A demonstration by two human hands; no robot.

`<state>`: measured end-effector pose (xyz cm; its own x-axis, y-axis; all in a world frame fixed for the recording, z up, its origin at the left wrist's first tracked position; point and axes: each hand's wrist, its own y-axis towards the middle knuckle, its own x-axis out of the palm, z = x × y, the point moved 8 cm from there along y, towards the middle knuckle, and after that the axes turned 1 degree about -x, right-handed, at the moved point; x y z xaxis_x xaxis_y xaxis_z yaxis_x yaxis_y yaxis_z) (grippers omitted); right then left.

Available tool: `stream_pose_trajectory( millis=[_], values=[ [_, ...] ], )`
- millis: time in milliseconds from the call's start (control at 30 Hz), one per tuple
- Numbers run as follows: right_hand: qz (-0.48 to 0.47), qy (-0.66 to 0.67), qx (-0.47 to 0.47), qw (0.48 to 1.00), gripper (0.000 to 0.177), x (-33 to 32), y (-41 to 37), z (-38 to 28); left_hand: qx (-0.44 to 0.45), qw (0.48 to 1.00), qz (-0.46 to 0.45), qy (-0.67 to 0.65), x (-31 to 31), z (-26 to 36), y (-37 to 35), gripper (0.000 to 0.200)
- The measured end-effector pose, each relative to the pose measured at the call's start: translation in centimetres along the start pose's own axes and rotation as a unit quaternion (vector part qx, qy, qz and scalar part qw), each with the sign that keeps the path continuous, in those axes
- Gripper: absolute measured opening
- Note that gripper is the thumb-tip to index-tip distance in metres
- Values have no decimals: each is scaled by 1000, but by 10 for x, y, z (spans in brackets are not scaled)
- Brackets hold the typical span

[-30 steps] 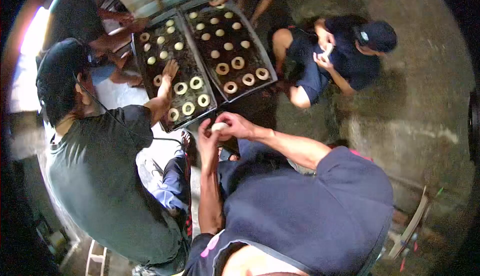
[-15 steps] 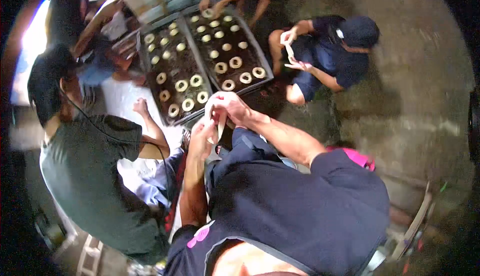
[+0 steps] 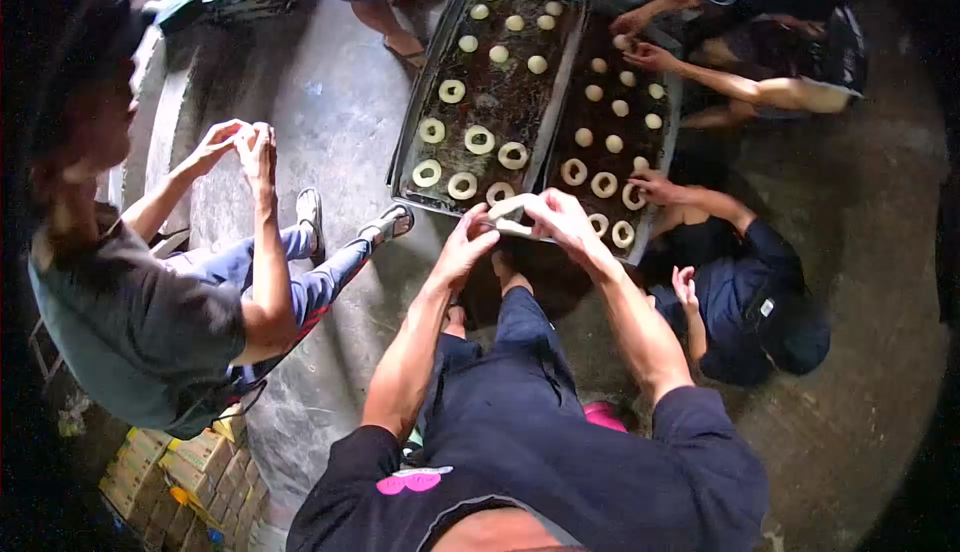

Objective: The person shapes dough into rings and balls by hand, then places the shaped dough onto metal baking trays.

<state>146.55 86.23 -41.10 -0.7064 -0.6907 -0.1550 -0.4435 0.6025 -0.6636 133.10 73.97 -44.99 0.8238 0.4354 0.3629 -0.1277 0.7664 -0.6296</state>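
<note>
A pale ring of raw dough (image 3: 514,227) is stretched between my two hands, just over the near edge of the baking trays. My left hand (image 3: 466,247) pinches its left side with the fingertips. Its right side is gripped by my right hand (image 3: 563,224), fingers curled round the dough. Just beyond my hands lies the left baking tray (image 3: 415,117), dark, with dough rings (image 3: 480,139) in its nearer part and round dough balls (image 3: 499,54) farther back. The right baking tray (image 3: 560,137) adjoins it and carries similar rings and balls.
At right, a crouching person in a dark cap (image 3: 800,337) reaches a hand (image 3: 655,188) over the right tray. Another person's hands (image 3: 640,42) work at its far side. On the left, someone in a grey-green shirt (image 3: 130,332) holds both hands raised. Stacked cartons (image 3: 180,482) stand lower left.
My view has swung round, so the trays appear farther right. My hands have moved apart with the dough ring opened between them. The capped person now reaches to the tray.
</note>
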Motion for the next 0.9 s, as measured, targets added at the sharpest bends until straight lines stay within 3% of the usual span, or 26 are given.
stream_pose_trajectory(
  millis=[33, 67, 133, 167, 233, 267, 300, 367, 400, 433, 500, 567, 600, 633, 700, 733, 800, 900],
  values=[
    [41, -122, 13, 992, 25, -8, 35, 4, 22, 987, 70, 142, -18, -14, 15, 57],
    [67, -153, -6, 986, 30, -15, 72, 10, -27, 958, 99, 267, -42, -34, 28, 65],
    [148, -196, -71, 967, 38, -28, 163, 43, -170, 974, 124, 81, -76, -88, 25, 56],
    [204, -202, -109, 952, 41, -36, 203, 59, -163, 976, 143, 35, -94, -109, 19, 47],
    [183, -247, -100, 946, 39, -42, 267, 69, -172, 955, 195, 144, -133, -140, -12, 43],
    [180, -232, -87, 952, 40, -47, 294, 79, -176, 945, 210, 178, -157, -167, -30, 42],
    [177, -218, -71, 957, 42, -53, 319, 88, -267, 916, 235, 188, -168, -178, -55, 42],
    [144, -77, 68, 984, 47, -62, 359, 116, -301, 898, 291, 135, -193, -220, -98, 35],
    [159, -103, 62, 980, 57, -68, 382, 138, -325, 887, 315, 96, -200, -243, -120, 33],
    [177, -46, 106, 977, 57, -71, 375, 133, -334, 878, 336, 68, -204, -262, -136, 29],
    [210, -250, 14, 945, 53, -92, 413, 169, -390, 867, 305, 64, -191, -272, -152, 31],
    [199, -286, 38, 937, 46, -106, 410, 154, -400, 860, 313, 40, -168, -255, -144, 28],
    [88, -475, 6, 876, 42, -97, 403, 124, -396, 864, 311, 17, -162, -255, -140, 29],
    [90, -473, 6, 877, 42, -104, 412, 123, -383, 871, 308, 2, -159, -257, -134, 31],
    [266, -333, -39, 904, 36, -142, 425, 112, -355, 885, 300, -20, -146, -246, -113, 33],
    [265, -329, -39, 906, 36, -146, 438, 113, -341, 895, 287, -30, -141, -244, -103, 34],
    [379, -338, -123, 853, 33, -161, 453, 92, -336, 900, 277, -16, -133, -234, -83, 35],
    [305, -379, -123, 865, 40, -147, 483, 104, -309, 911, 273, -2, -129, -212, -57, 36]
  ],
)
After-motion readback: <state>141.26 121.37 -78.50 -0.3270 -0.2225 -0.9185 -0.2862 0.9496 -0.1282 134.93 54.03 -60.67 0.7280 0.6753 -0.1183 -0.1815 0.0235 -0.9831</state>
